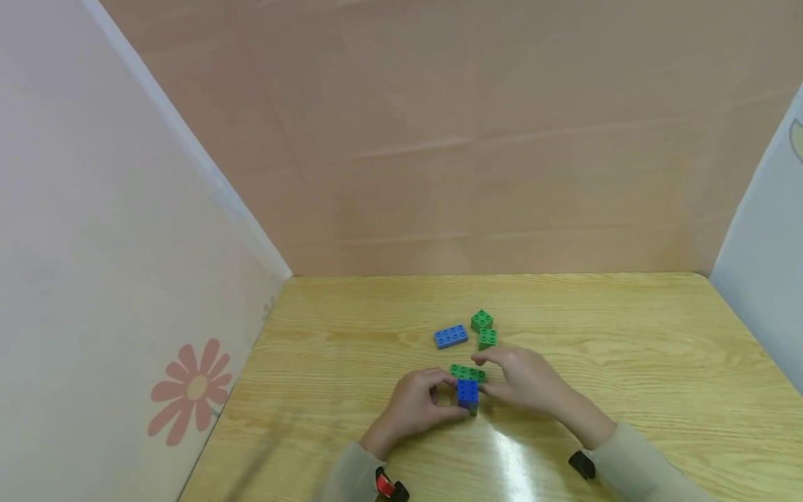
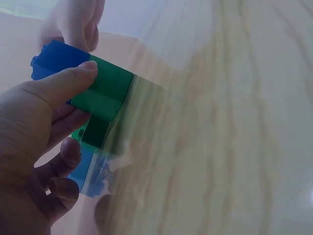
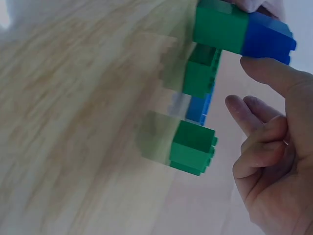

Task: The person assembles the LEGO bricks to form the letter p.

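Observation:
In the head view my left hand [image 1: 414, 404] pinches a small stack near the middle of the table, a blue toy brick [image 1: 467, 392] on top of a green brick [image 2: 108, 88]. The left thumb lies along the near side of the stack, at the seam between the two colours in the left wrist view. My right hand [image 1: 530, 380] is at the right of the stack, thumb tip right at the blue brick's edge and index finger stretched out. Just behind the stack lies a longer green brick [image 1: 463, 371], partly hidden by it.
Farther back on the wooden table [image 1: 596, 328] lie a long blue brick [image 1: 450, 337] and two small green bricks, one [image 1: 482, 320] behind the other [image 1: 487, 339]. A beige sheet [image 1: 477, 139] stands behind the table, with a pale flowered panel [image 1: 125, 244] at the left.

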Motion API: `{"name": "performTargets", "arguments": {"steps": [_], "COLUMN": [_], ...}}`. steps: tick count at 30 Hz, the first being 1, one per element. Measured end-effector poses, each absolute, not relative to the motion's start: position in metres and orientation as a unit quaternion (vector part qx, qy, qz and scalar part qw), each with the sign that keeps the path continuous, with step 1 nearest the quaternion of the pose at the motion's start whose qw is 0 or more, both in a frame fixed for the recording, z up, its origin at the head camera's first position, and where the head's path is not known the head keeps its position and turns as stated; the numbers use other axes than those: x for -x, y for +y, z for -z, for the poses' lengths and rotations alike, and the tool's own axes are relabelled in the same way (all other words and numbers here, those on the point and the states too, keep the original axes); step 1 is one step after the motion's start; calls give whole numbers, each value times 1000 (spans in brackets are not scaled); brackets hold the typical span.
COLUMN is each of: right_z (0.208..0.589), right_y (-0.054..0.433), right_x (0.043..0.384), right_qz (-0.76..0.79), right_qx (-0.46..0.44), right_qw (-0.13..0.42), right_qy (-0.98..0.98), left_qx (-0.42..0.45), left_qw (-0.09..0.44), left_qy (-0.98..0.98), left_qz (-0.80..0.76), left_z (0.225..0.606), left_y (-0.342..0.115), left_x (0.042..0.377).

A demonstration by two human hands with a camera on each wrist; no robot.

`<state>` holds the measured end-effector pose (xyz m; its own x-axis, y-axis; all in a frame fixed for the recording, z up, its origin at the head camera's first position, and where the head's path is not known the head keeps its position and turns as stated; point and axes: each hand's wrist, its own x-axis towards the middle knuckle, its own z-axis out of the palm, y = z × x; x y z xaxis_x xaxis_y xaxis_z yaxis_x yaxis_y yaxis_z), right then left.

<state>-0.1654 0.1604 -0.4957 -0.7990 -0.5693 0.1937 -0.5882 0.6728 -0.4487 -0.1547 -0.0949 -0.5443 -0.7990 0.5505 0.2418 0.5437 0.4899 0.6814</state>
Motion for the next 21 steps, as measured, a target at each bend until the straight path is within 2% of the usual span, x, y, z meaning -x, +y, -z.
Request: {"name": "performTargets", "arguments": {"steps": [21], "right_z": [519], "right_y": [147], "right_x": [185], "right_qz": [-230], "right_qx": [-313], "right_qw": [-13], "right_qy": [-922], "left_qx": [-309], "left_qw": [16], "left_qy": [871], "left_qz": [-381], "left_z": [544], "left_y": [-96], "left_x": [155]}}
